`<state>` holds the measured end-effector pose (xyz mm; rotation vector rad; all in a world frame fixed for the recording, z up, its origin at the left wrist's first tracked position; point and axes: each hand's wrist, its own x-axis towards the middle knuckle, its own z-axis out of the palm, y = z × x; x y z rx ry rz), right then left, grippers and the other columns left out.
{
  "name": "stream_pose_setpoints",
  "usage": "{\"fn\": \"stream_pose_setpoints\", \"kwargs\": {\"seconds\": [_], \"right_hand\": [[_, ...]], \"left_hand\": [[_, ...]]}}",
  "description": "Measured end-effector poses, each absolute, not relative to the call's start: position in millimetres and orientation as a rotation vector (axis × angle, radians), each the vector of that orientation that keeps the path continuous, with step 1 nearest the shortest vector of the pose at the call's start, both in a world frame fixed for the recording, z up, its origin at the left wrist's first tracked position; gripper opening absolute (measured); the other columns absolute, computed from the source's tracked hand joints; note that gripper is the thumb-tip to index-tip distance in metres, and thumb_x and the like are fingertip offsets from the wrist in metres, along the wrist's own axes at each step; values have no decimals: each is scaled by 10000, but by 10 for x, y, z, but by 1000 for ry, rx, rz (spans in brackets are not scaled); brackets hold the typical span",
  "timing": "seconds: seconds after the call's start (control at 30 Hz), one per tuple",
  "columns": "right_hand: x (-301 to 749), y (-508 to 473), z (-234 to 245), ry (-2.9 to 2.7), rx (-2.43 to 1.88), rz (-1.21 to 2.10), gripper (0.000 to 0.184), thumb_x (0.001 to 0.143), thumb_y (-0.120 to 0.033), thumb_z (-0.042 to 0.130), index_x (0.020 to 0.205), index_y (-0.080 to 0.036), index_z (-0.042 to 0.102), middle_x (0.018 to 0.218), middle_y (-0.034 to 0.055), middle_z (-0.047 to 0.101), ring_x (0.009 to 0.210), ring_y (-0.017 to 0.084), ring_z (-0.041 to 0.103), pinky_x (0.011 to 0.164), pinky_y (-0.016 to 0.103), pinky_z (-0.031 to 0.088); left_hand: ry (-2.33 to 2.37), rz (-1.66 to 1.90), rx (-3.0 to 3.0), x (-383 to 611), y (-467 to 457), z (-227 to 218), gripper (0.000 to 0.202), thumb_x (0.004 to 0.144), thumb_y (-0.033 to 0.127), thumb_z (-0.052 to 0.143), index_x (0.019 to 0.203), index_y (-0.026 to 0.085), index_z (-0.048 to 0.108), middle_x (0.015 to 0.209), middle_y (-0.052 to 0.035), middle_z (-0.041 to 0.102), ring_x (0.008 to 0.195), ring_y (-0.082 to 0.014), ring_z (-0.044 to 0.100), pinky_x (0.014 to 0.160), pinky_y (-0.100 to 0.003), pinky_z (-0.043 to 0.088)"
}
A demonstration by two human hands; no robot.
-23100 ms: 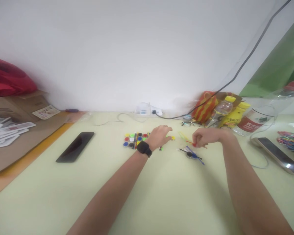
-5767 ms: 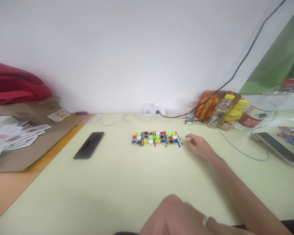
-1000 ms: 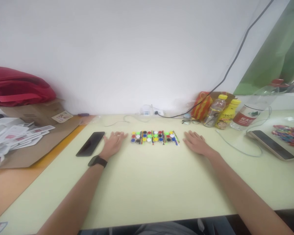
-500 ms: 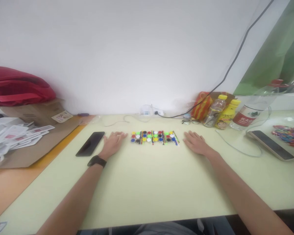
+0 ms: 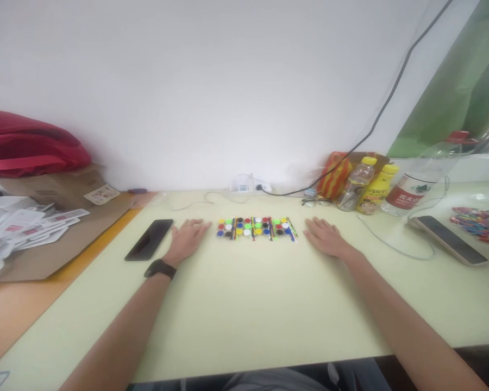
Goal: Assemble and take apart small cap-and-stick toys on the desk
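Observation:
My left hand (image 5: 188, 238) lies flat on the pale table (image 5: 252, 304), fingers stretched out, with a dark watch (image 5: 160, 268) on the wrist. Close to its left is a black phone (image 5: 149, 239). My right hand (image 5: 325, 237) also rests flat, fingers apart, holding nothing. Between the two hands sit several small round discs (image 5: 246, 232) in many colours, laid out in groups of short rows. Thin coloured sticks (image 5: 253, 229) stand out between the groups and at their right end. Neither hand touches the discs or sticks.
At the right stand a clear bottle (image 5: 355, 184), a yellow bottle (image 5: 377, 191) and a large red-labelled bottle (image 5: 411, 187). A second phone (image 5: 448, 239), a thin cable (image 5: 395, 247) and a colourful pile (image 5: 481, 224) lie beyond. Glasses (image 5: 315, 202) rest near the wall. White cards (image 5: 44, 225) cover cardboard leftward.
Both hands stay in place on the table. The view has shifted very slightly; nothing else has visibly moved.

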<state>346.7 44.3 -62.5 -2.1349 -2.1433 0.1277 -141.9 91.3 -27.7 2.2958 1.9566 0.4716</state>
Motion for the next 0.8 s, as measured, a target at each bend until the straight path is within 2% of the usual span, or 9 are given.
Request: {"fn": "stream_pose_setpoints", "kwargs": {"seconds": [0.07, 0.13, 0.23, 0.3, 0.4, 0.53, 0.6, 0.8], "right_hand": [[3478, 444, -629, -2132, -2101, 104, 636, 1039, -589, 306, 1581, -279, 427, 1691, 121, 340, 1540, 389, 322, 1189, 645, 307], [3479, 451, -608, -2117, -2013, 69, 570, 1034, -543, 370, 1499, -253, 529, 1636, 138, 433, 1491, 386, 401, 1168, 624, 344], [3416, 450, -521, -2085, -1756, 52, 392, 1016, -432, 467, 1271, -223, 680, 1401, 135, 655, 1324, 329, 564, 1114, 512, 430], [3316, 426, -450, -2063, -1566, 63, 299, 1010, -380, 499, 1145, -224, 716, 1214, 113, 727, 1192, 292, 619, 1055, 453, 470], [3117, 365, -383, -2080, -1386, 85, 250, 1013, -339, 524, 1108, -230, 728, 1079, 98, 729, 1072, 273, 624, 971, 425, 494], [2916, 315, -377, -2196, -1339, 74, 257, 1013, -262, 519, 1167, -224, 721, 1056, 99, 710, 1015, 269, 602, 921, 419, 484], [2879, 313, -372, -2216, -1371, 57, 253, 1013, -239, 509, 1153, -222, 720, 1053, 97, 709, 1000, 265, 597, 918, 417, 476], [2880, 254, -235, -2152, -1414, 124, 199, 1018, -257, 506, 1087, -215, 687, 1051, 83, 705, 1033, 259, 601, 948, 406, 468]], "left_hand": [[1952, 480, 2304, -1426, 915, -285, 516, 1081, 546, 282, 1376, 393, 676, 1552, -47, 551, 1514, -399, 352, 1166, -788, 164], [1945, 488, 2304, -1427, 913, -287, 522, 1083, 539, 268, 1393, 391, 662, 1555, -48, 549, 1514, -397, 351, 1164, -789, 165], [1935, 505, 2285, -1416, 902, -279, 539, 1083, 546, 249, 1401, 385, 653, 1558, -51, 544, 1506, -397, 361, 1156, -797, 165], [1932, 532, 2281, -1406, 894, -278, 538, 1081, 550, 255, 1385, 377, 663, 1548, -58, 552, 1490, -396, 383, 1152, -800, 165], [1926, 597, 2313, -1400, 897, -293, 483, 1074, 498, 316, 1354, 343, 678, 1497, -73, 596, 1433, -366, 460, 1171, -749, 210], [1943, 800, 2368, -1368, 906, -297, 407, 1018, 379, 457, 1344, 265, 672, 1413, -83, 654, 1351, -306, 541, 1189, -530, 347], [1947, 933, 2378, -1317, 880, -259, 395, 1000, 357, 479, 1321, 242, 678, 1371, -81, 675, 1306, -294, 569, 1164, -466, 386], [1810, 1187, 2371, -1046, 664, -31, 332, 1007, 339, 488, 1244, 236, 697, 1244, -60, 723, 1254, -281, 582, 1135, -430, 419]]}}
